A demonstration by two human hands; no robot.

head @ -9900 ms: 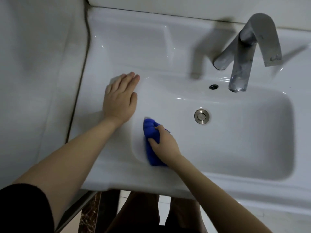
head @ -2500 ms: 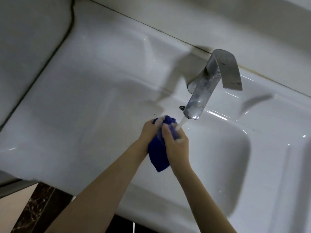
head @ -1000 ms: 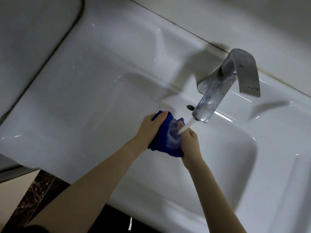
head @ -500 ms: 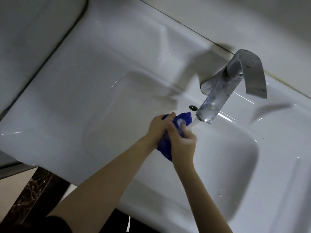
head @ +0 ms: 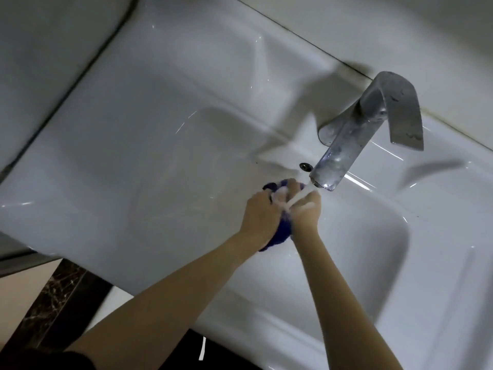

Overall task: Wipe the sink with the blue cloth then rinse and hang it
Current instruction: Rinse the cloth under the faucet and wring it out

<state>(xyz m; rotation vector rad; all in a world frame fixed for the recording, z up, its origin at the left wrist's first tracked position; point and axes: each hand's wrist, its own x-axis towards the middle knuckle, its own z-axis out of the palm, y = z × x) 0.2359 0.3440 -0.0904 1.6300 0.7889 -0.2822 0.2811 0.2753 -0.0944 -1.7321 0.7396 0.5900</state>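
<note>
While water runs from the faucet (head: pixel 344 153), left hand (head: pixel 260 214) and right hand (head: pixel 305 212) both grip the blue cloth (head: pixel 281 233).

Both bare forearms reach forward from the lower edge and converge. The left hand (head: pixel 262 213) and right hand (head: pixel 305 212) meet side by side, fingers curled, gripping the cloth (head: pixel 282 234) between them; the fingertips are blurred.
</note>
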